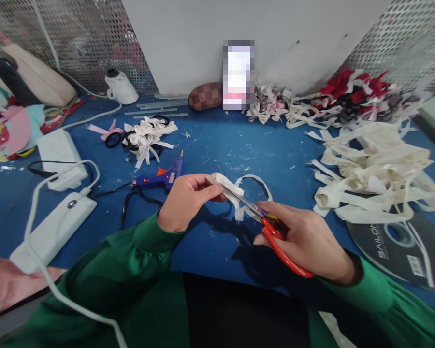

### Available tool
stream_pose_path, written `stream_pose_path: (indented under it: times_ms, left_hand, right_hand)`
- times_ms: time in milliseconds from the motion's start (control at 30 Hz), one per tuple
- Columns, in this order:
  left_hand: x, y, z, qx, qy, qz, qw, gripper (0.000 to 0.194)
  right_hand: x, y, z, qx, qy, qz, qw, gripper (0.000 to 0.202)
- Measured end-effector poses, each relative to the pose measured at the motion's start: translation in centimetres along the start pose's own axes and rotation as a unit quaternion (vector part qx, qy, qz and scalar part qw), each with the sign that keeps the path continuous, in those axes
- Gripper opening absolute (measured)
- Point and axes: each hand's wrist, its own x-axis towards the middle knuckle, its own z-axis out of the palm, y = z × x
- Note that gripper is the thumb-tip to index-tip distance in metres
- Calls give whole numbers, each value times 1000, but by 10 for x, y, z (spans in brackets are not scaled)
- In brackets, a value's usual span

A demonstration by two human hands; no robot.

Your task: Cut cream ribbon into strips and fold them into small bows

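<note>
Scissors [271, 234] with red handles sit in your right hand [308, 237], right of the frame's centre, your fingers curled around the grips and the blades pointing up and left. Your left hand [188, 200], near the centre, pinches a white ribbon [230, 183] between thumb and fingertips (whether the blades touch it, you cannot tell). A blue glue gun [165, 178] lies left of centre; cream strips [380, 164] are heaped at the right.
</note>
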Motion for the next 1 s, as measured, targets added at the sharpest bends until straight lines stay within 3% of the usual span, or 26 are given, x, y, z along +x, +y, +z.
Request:
stream_pose_path:
  times_ms: [600,1000]
  left_hand:
    - [1,1,0,-4,-7,-11,1000,13]
    - [-1,-2,4,-14,-45,-31,998,9]
  right_hand:
    - [-2,-2,-2,24,-6,4,1000,43]
    - [-2,-3,1,39,-12,5,999,47]
